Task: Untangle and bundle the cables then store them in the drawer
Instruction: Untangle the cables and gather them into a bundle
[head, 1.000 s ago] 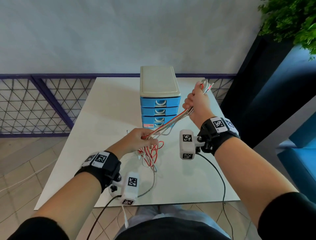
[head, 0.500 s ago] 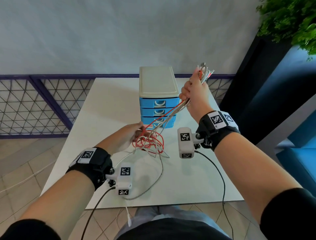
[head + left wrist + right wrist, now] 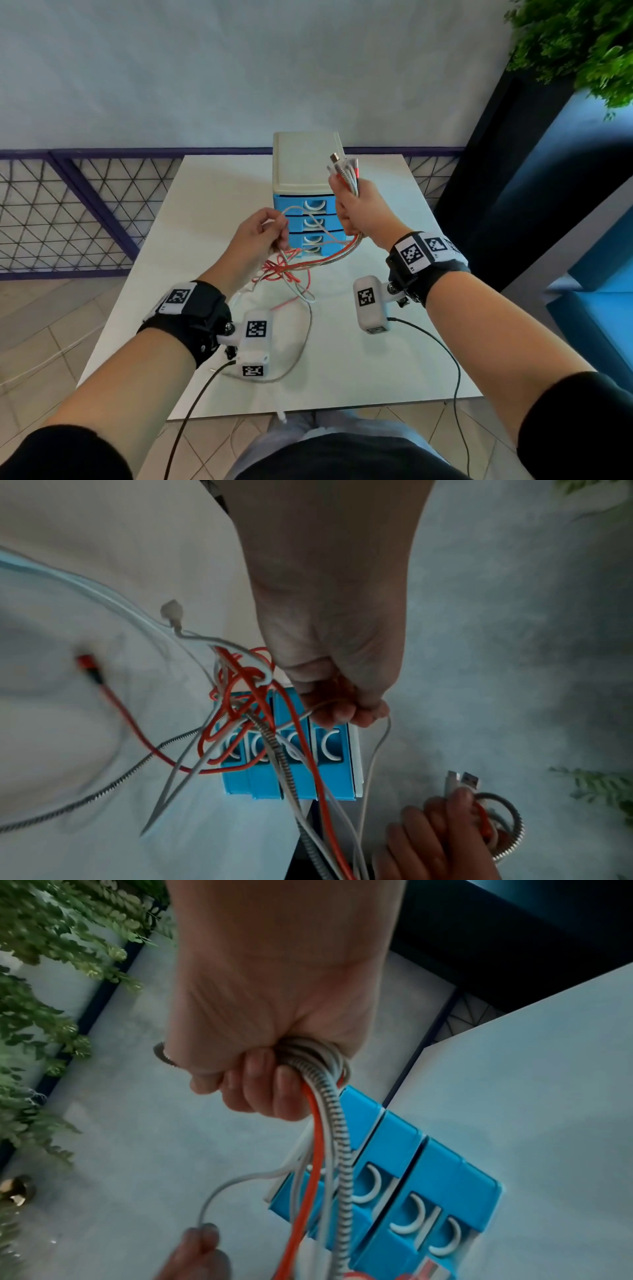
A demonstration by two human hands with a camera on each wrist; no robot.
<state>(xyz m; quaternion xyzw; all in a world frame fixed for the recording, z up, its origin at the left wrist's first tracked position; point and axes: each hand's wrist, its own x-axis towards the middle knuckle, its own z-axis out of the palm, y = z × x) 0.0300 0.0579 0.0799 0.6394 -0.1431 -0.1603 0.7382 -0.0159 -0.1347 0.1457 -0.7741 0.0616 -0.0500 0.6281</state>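
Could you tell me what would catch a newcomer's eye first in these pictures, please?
First, the red and white cable tangle hanging above the white table, between both raised hands. The right hand grips the gathered cable ends upright, plugs sticking out on top, while the left hand pinches one white cable. Just behind them stands the blue drawer unit, all drawers shut.

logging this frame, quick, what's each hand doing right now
Left hand: fingers pinch a white cable above the tangle.
Right hand: fist gripped round the gathered cable ends, held up.
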